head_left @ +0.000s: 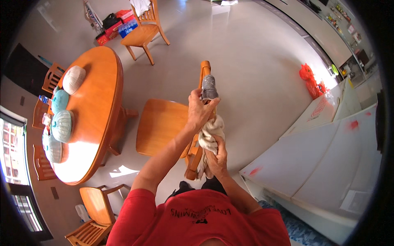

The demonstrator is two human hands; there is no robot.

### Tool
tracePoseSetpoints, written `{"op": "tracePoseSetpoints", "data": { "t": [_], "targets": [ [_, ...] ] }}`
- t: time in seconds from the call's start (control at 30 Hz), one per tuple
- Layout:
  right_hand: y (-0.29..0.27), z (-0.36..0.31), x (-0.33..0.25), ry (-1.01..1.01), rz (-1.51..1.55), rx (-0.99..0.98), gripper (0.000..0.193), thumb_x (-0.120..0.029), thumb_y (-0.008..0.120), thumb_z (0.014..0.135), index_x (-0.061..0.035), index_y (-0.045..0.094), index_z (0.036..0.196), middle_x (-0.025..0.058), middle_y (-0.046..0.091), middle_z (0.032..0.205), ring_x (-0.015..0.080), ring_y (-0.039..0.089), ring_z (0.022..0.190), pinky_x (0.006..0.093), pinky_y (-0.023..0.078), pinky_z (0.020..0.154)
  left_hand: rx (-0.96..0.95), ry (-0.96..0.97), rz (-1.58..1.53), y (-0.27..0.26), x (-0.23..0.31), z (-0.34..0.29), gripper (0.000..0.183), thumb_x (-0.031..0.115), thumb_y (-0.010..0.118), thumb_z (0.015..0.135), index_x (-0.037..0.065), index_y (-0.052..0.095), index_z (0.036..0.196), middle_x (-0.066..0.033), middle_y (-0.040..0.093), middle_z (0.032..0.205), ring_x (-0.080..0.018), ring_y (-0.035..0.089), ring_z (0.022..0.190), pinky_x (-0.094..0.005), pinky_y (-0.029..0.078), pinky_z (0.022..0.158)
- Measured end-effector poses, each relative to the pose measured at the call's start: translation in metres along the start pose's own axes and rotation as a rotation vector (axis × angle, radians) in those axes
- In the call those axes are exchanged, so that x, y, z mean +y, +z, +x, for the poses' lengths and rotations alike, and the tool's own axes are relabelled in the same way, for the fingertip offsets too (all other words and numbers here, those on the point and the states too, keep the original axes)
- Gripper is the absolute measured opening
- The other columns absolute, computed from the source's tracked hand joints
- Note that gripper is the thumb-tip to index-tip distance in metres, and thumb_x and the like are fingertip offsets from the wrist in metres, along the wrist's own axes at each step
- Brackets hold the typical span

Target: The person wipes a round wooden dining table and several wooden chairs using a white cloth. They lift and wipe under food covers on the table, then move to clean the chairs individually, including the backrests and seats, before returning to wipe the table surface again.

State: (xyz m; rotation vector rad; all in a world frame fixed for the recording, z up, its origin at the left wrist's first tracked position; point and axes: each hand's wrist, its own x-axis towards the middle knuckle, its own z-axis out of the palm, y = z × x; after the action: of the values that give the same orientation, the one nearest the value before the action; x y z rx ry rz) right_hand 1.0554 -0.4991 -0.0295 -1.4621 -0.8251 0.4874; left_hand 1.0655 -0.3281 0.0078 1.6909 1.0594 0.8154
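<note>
In front of me stands a wooden chair (160,127), its back rail on the right, seen from above. My left hand (199,108) is closed around the lower end of a grey, mottled, sleeve-like cylinder (209,85), which sits over the rail's far part. I cannot tell what kind of thing it is. Nearer to me, my right hand (217,158) grips a cream cloth (211,133). The cloth is bunched over the rail and hangs down toward my feet. My right palm and part of the cloth's underside are hidden.
A round wooden table (92,123) on the left carries several domed covers (62,126). Another chair (141,35) stands farther off beside red and blue boxes (128,27). On the right are a white cabinet (303,151) and a red inflated figure (310,82).
</note>
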Motion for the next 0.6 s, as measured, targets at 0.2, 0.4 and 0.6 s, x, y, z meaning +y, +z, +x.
{"op": "tracePoseSetpoints", "data": {
  "t": [0.2, 0.4, 0.6],
  "targets": [
    [-0.048, 0.061, -0.024, 0.232, 0.511, 0.154, 0.039, 0.001, 0.057, 0.088, -0.0027, 0.049, 0.126, 0.0078, 0.059, 0.109, 0.0148, 0.059, 0.096, 0.0287, 0.051, 0.08, -0.019, -0.026, 0.101, -0.003, 0.012, 0.022, 0.033, 0.028, 0.061, 0.089, 0.001, 0.043, 0.094, -0.0157, 0.052, 0.086, -0.0208, 0.054, 0.083, -0.0368, 0.047, 0.069],
    [-0.04, 0.088, -0.007, -0.186, 0.117, 0.015, 0.045, -0.004, 0.064, 0.078, -0.0073, 0.054, 0.122, 0.0124, 0.05, 0.118, 0.0243, 0.052, 0.109, 0.0377, 0.044, 0.092, 0.217, 0.052, -0.282, -0.06, 0.019, 0.004, 0.021, 0.028, 0.054, 0.097, 0.008, 0.049, 0.093, 0.0007, 0.051, 0.086, -0.0102, 0.048, 0.077, -0.0266, 0.044, 0.065],
    [-0.007, 0.123, -0.019, -0.455, -0.519, -0.246, 0.042, -0.007, 0.061, 0.068, -0.0118, 0.064, 0.11, 0.0206, 0.039, 0.129, 0.0412, 0.038, 0.117, 0.048, 0.04, 0.097, 0.379, -0.078, -0.822, -0.117, 0.025, -0.004, 0.019, 0.028, 0.052, 0.098, 0.011, 0.046, 0.095, 0.0003, 0.054, 0.093, -0.0092, 0.054, 0.084, -0.0287, 0.048, 0.072]
  ]
}}
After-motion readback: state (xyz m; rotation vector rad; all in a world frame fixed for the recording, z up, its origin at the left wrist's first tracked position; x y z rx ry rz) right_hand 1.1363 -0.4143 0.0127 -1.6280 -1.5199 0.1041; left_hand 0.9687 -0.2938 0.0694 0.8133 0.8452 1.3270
